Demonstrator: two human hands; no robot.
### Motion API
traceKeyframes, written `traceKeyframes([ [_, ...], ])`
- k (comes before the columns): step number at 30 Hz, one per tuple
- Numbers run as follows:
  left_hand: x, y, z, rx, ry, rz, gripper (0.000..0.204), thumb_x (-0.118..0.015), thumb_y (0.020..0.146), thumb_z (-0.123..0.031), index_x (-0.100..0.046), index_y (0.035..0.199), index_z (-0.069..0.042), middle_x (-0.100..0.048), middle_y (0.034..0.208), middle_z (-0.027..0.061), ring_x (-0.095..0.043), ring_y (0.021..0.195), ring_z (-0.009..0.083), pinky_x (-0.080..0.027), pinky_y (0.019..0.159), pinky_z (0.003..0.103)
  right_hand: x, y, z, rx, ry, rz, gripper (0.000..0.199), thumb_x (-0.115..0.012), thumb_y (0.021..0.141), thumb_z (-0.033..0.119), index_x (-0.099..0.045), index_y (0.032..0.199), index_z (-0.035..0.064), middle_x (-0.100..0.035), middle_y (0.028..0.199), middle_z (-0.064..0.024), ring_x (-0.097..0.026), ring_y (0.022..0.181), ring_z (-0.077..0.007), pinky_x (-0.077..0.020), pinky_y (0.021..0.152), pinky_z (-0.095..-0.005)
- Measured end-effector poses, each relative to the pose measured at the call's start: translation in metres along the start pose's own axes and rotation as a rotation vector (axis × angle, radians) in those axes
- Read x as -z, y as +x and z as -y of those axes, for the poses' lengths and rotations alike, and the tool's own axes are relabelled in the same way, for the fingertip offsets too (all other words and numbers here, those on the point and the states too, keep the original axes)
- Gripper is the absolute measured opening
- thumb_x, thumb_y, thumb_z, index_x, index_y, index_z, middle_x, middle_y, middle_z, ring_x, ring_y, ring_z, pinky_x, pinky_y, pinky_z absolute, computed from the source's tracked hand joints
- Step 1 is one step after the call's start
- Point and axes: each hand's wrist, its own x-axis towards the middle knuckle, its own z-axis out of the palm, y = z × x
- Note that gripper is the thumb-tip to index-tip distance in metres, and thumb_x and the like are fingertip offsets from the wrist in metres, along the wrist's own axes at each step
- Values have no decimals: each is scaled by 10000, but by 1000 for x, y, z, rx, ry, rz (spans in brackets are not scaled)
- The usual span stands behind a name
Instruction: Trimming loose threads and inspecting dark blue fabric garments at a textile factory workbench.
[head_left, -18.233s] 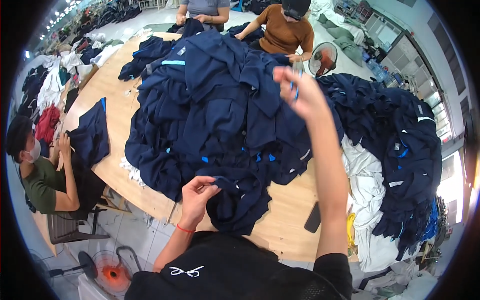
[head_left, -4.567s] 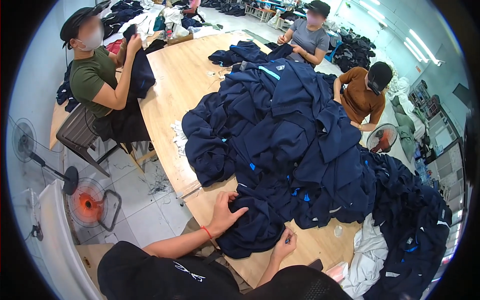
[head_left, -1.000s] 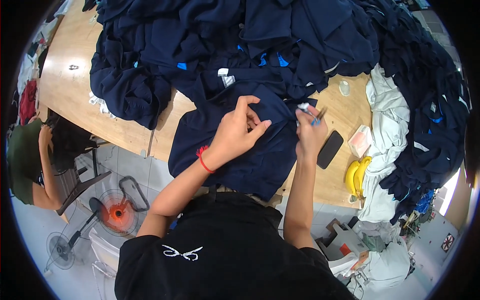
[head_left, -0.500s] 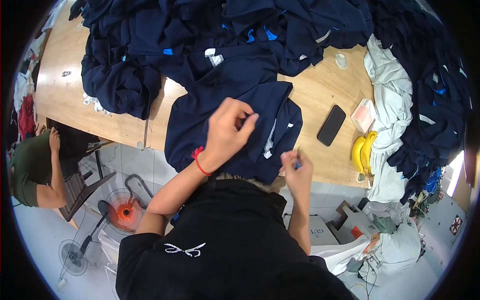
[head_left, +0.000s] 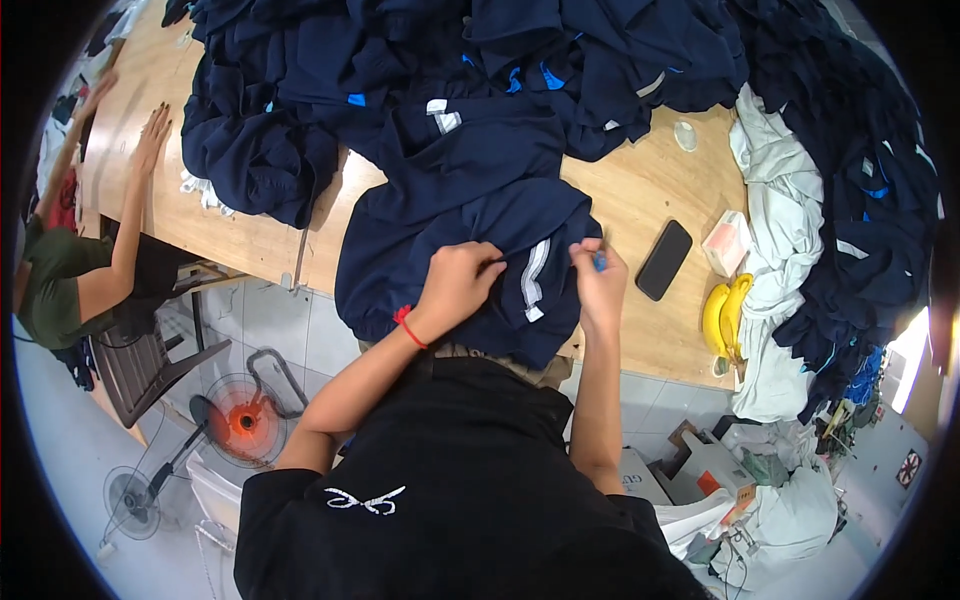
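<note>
A navy garment (head_left: 470,205) lies spread before me at the near edge of the table, with a white strip (head_left: 538,275) along its right part. Over the garment's middle, my left hand (head_left: 458,290) is closed, thumb and fingertips pinching at the cloth. A red string bracelet (head_left: 404,320) circles that wrist. My right hand (head_left: 603,288) is closed at the garment's right edge, around a small blue object (head_left: 599,262). Most of that object is hidden in the fingers, so its kind does not show.
Navy garments (head_left: 400,50) are heaped across the far side of the table (head_left: 640,200). To the right are a black phone (head_left: 664,260), a small pink-and-white box (head_left: 726,243), bananas (head_left: 726,315) and white cloth (head_left: 780,200). A co-worker (head_left: 80,270) sits at left, near a fan (head_left: 245,420).
My left hand has come down onto the cloth, and my right hand has risen to the garment's edge. More of the white strip shows. The co-worker's arms now reach onto the table.
</note>
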Motion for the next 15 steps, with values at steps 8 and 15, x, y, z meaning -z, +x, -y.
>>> traceKeyframes([
  [8, 101, -7, 8, 385, -1885, -121, 432, -405, 1138, -253, -654, 1332, 42, -691, 1399, 172, -648, 1308, 316, -432, 1207, 483, 44, -10, 47, -349, 1032, 294, 52, -628, 1017, 134, -622, 1035, 87, -722, 854, -47, -431, 420, -93, -311, 367, -240],
  [15, 126, -18, 5, -38, -2016, 2, 397, -427, 1111, -246, -682, 1265, 16, -733, 1311, 158, -679, 1247, 306, -450, 1179, 466, 43, -26, 79, -217, 1004, 376, 84, -570, 1077, 115, -580, 1128, 49, -657, 840, -33, -468, 459, -80, -315, 356, -208],
])
